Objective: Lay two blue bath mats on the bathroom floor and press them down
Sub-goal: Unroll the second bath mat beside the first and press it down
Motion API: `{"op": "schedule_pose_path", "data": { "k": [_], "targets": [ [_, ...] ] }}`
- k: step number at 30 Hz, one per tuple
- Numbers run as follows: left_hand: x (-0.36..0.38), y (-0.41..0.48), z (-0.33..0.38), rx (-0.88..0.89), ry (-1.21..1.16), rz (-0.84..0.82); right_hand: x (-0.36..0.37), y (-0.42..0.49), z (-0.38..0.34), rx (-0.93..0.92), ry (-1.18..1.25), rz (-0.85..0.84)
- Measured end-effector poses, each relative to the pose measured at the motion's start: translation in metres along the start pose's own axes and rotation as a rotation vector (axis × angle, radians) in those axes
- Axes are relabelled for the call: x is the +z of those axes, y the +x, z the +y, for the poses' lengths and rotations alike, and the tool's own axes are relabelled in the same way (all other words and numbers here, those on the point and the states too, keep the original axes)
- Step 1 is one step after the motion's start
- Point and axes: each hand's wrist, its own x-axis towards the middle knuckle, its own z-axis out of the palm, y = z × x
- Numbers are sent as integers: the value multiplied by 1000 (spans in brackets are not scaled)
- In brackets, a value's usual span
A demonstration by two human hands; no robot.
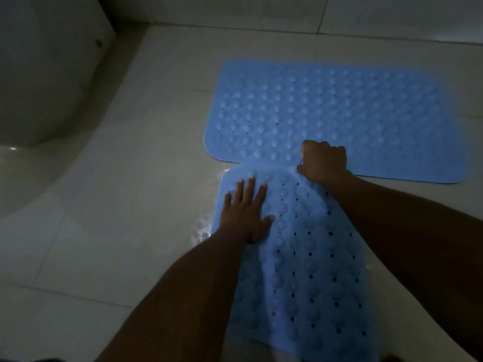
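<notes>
While your left hand (245, 218) lies flat on the near mat (308, 270), fingers straight and spread, palm down on its upper left part, your right hand (325, 160) is curled tight at that mat's far edge, pinching the rubber just right of the frame's centre; the fingers are folded under and the knuckles face up.

The near mat runs from the bottom centre of the frame up to the middle; it is blue, dotted with small dark holes and round bumps; its far end humps up off the floor (130, 178) under your right hand, so that end is not lying flat; whether it overlaps the other mat or only meets it, you cannot tell from this view.

The far mat (339, 113) lies flat across the upper right of the frame, its long side crosswise to the near one; its near edge meets the near mat's far end at your right hand.

Pale tiles cover the floor; a wet glint (201, 228) shows just left of the near mat, beside your left wrist; a toilet base (39, 74) fills the upper left; a tiled wall (366, 9) runs along the top; the light is dim.
</notes>
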Motion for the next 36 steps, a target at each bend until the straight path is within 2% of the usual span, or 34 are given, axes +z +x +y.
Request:
{"op": "schedule_pose_path", "data": {
  "k": [3, 6, 9, 12, 14, 17, 20, 23, 28, 33, 36],
  "targets": [
    [5, -7, -31, -11, 22, 30, 4, 4, 1, -30, 58, -60],
    [-8, -11, -64, -47, 48, 11, 9, -5, 1, -105, 51, -2],
    [-16, -14, -80, -45, 72, -10, 13, -16, 9, -44, -12, 10],
    [-16, -11, -70, -9, 97, -14, 15, -21, 25, 66, 156, -92],
    [-14, -9, -58, -6, 101, -13, 13, -24, 38, 106, 308, -95],
    [-12, -8, -45, -32, 103, -31, 9, -27, 60, 172, 414, -91],
    [-15, -6, -36, -71, 81, -63, 5, -34, 76, 292, 693, -163],
    [-15, -3, -28, -111, 80, -80, -1, -42, 77, 321, 912, -231],
    [-22, -1, -21, -149, 68, -131, -15, -47, 73, 365, 965, -227],
    [-18, -7, -9, -160, 33, -87, -26, -58, 77, 418, 961, -432],
    [-6, -14, 3, -142, 31, -97, -30, -59, 83, 439, 1015, -489]
  ]
}}
